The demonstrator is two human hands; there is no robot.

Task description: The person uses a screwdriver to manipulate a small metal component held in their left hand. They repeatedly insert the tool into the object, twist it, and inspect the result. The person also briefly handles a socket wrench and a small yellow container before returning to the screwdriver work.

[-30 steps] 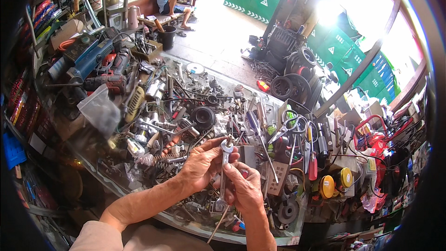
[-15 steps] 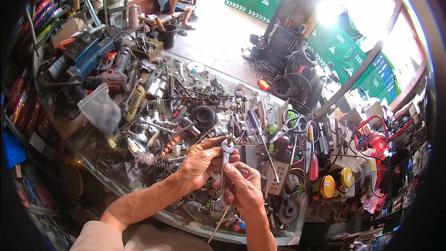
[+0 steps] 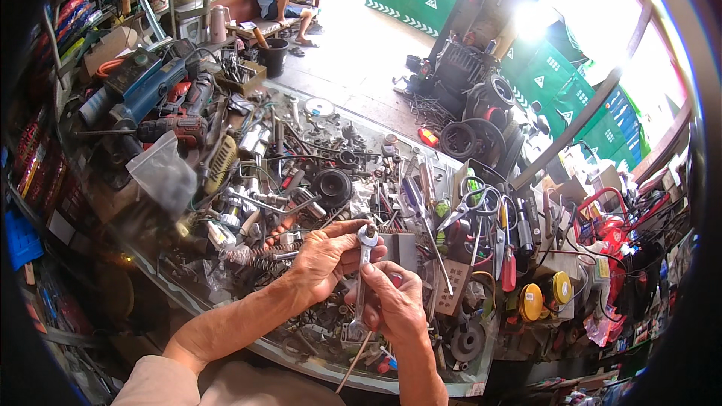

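My right hand [image 3: 398, 302] is closed around a silver double-ended wrench [image 3: 364, 267], its thumb pressed along the shank. A thin rod [image 3: 355, 363] slants down from the same hand; a bit of red shows between the fingers, perhaps its handle. The wrench's upper jaw sits at a small metal fitting [image 3: 370, 230], which the fingertips of my left hand [image 3: 325, 259] pinch from the left. How far the jaw grips the fitting is too small to tell. Both hands are above a bench crowded with metal parts.
Long screwdrivers [image 3: 427, 229] and scissors [image 3: 470, 207] lie right of my hands. A round black part [image 3: 331, 188], coil springs [image 3: 259, 257] and a clear plastic bag [image 3: 164, 175] are to the left. Power tools [image 3: 174, 129] are heaped farther left. A person [image 3: 280, 1] sits on a far bench.
The fitting at the wrench's jaw has turned or tilted slightly, and less of its tip sticks out above. Both hands keep nearly the same place and grip.
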